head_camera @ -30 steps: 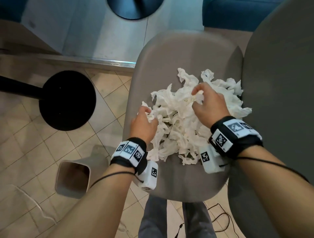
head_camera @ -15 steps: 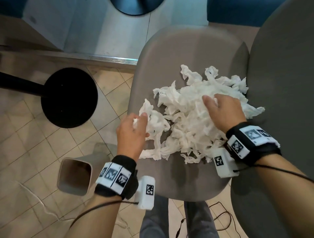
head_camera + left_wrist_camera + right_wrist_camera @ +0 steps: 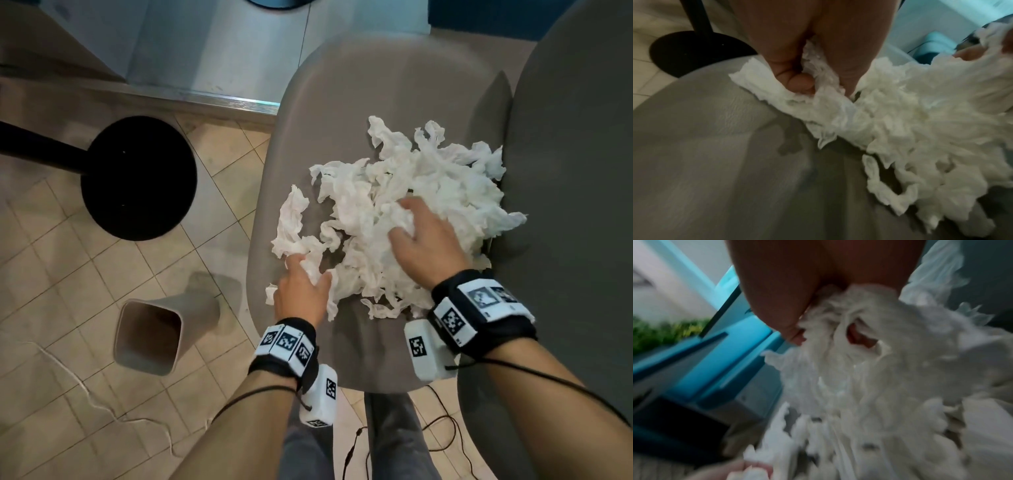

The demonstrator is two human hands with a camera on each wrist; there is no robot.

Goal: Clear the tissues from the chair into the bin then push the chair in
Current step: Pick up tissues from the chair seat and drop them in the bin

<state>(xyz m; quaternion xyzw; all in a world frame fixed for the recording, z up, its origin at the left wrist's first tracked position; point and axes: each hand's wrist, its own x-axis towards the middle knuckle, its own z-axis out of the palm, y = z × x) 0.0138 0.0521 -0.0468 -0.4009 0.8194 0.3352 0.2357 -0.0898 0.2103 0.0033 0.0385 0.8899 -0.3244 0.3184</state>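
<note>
A heap of crumpled white tissues (image 3: 404,212) lies on the grey padded chair seat (image 3: 342,113). My left hand (image 3: 303,287) is at the heap's near left edge, its fingers curled round a wad of tissues (image 3: 818,97). My right hand (image 3: 421,243) lies on top of the heap's near right side, and its fingers dig into the tissues (image 3: 869,353) and curl round a bunch. A grey square bin (image 3: 150,335) stands open on the tiled floor to the left of the chair.
A black round table base (image 3: 137,178) with its pole sits on the floor left of the chair. The chair's grey backrest (image 3: 575,205) rises at the right. Cables (image 3: 102,407) trail over the tiles near my legs (image 3: 394,442).
Both hands have drawn back toward me across the heap, raking tissues to the near edge of the seat. The left hand swung out left, then returned and took hold of tissues.
</note>
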